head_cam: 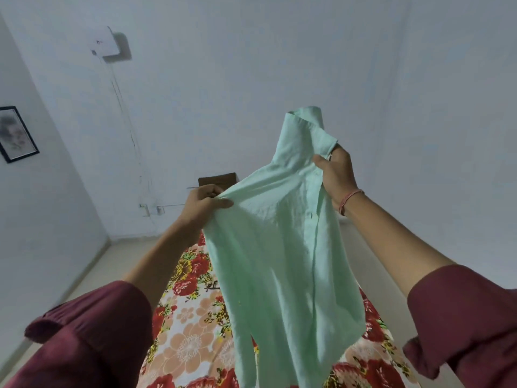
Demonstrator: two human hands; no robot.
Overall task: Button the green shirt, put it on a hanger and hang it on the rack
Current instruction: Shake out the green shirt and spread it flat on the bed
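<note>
I see my left hand (205, 203) and right hand (337, 177) gripping the green shirt (279, 247) above the floral bedsheet (187, 331), pale walls (251, 65) behind.

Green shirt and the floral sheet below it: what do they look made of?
Green shirt: thin woven cloth, likely cotton or a linen blend, matte. It creases finely and bunches where the left hand pinches it. Floral sheet: printed woven fabric, probably cotton, with no sheen and a crisp flower print. The exact fibre cannot be confirmed by sight.

Pale walls (251, 65) (one bears a framed picture (16, 134)) meet a light floor (92, 264) beside a floral-sheeted bed (190, 331).
</note>
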